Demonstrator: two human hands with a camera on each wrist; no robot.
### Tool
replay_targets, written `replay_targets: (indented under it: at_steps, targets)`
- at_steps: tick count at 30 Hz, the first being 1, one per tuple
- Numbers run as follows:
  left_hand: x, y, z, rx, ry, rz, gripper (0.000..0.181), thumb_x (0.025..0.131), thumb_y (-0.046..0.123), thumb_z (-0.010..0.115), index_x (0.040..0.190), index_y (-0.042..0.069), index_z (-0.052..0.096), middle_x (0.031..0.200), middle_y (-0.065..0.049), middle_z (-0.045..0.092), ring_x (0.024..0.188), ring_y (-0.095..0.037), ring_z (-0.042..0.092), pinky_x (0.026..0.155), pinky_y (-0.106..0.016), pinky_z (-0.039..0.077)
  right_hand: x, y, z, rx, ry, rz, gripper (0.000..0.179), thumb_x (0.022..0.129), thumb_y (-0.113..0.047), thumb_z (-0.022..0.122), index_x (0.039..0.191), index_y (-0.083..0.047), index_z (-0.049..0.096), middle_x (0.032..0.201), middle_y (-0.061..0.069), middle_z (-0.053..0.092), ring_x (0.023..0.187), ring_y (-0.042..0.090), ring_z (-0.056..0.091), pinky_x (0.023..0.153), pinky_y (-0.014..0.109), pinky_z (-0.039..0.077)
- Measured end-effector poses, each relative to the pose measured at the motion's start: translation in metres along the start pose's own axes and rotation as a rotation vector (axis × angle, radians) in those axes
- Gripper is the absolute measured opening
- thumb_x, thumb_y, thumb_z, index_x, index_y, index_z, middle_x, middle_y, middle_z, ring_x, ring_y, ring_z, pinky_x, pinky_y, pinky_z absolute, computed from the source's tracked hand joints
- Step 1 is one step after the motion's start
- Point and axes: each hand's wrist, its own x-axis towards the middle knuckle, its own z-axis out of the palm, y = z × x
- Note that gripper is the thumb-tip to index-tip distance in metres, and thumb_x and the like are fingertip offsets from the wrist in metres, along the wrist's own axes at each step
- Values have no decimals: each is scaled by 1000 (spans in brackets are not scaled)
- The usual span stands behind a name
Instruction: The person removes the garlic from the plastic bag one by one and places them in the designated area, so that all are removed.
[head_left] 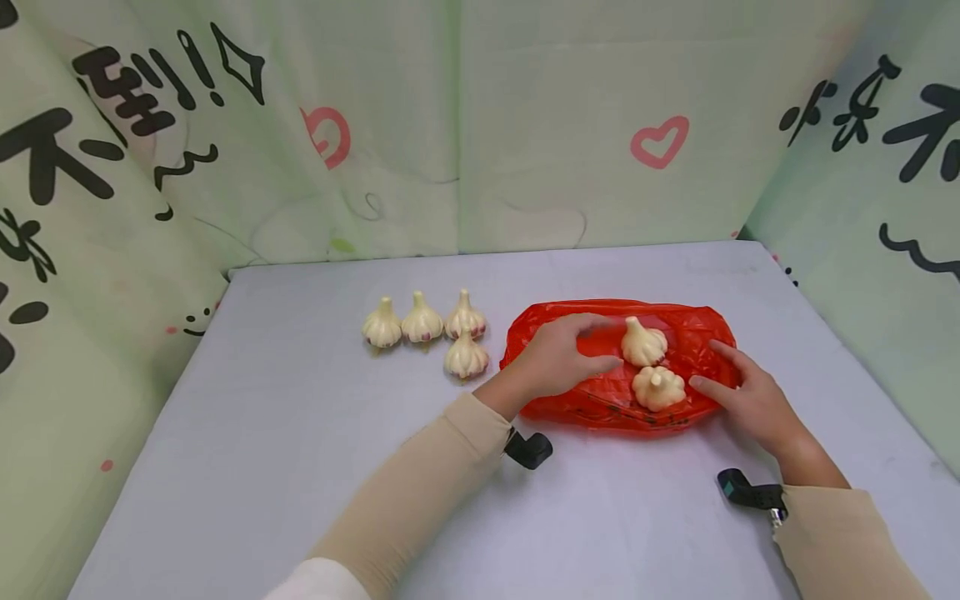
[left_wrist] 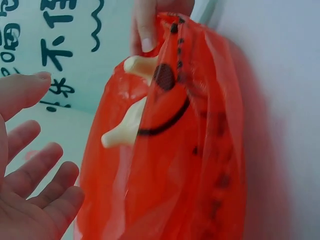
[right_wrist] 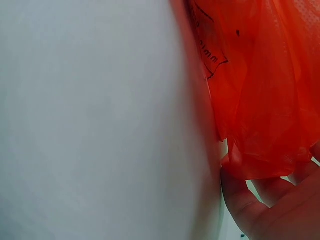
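Note:
A red plastic bag (head_left: 577,408) lies on the table with its mouth spread wide. Two garlic bulbs sit inside it, an upper one (head_left: 643,343) and a lower one (head_left: 658,389); in the left wrist view their pale stems (left_wrist: 122,125) show past the bag's rim. My left hand (head_left: 562,354) is over the bag's left part, fingers spread and holding nothing, apart from the bulbs. At the bag's right end my right hand (head_left: 757,404) holds the rim between thumb and fingers. The right wrist view shows red plastic draped over these fingers (right_wrist: 245,200).
Several more garlic bulbs (head_left: 422,319) stand grouped on the white table (head_left: 300,417), left of the bag. A pale green curtain (head_left: 525,125) with black writing and red hearts hangs behind and at both sides. Black wrist cameras (head_left: 528,450) are strapped below both hands.

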Motion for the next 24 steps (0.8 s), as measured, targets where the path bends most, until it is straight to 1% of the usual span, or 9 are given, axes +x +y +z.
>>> replay_targets:
  at_steps: [4,6,9,12,15,20,24]
  targets:
    - [9,1,15,-12,-17,33,54,91,31,75,141,17,59,139,8,57,130,-8,47,104,-26,41,0,0,0,0,-3,4,81,101,-38,55,156,5,15,152,41,17,135,61,22,91,68,44]
    - [13,1,21,-9,-23,33,55,90,32,76,140,17,59,139,9,56,131,-7,46,104,-24,40,-1,0,0,0,-5,6,81,102,-38,55,156,5,14,152,41,17,135,61,22,92,68,43]
    - [18,1,29,1,-33,14,55,90,33,77,140,19,59,141,10,55,133,-6,44,104,-24,40,0,-1,0,-4,-4,12,80,102,-39,55,157,5,15,152,41,17,135,61,22,93,68,42]
    - [22,-1,36,13,-43,-11,55,90,35,76,141,20,59,141,11,55,131,-6,45,104,-24,41,0,-1,-1,-7,-10,21,80,102,-38,54,157,4,14,153,41,16,136,61,20,94,69,41]
    - [25,-1,43,27,-64,-19,56,90,35,76,141,18,58,136,8,58,125,-7,50,100,-21,42,0,-2,-1,-13,-12,27,80,102,-38,54,156,5,13,153,41,16,136,61,19,94,69,41]
    - [29,1,51,56,-114,-31,56,91,33,75,141,17,57,123,6,63,111,-7,56,88,-15,46,-1,-2,-1,-10,-9,26,80,102,-39,54,157,5,14,153,41,16,136,62,20,93,69,41]
    - [32,3,57,63,-120,-55,56,91,30,76,142,18,56,120,6,63,104,-5,56,83,-13,47,-1,-2,-1,-3,-10,25,81,102,-40,53,157,4,13,153,41,16,136,62,19,94,70,39]
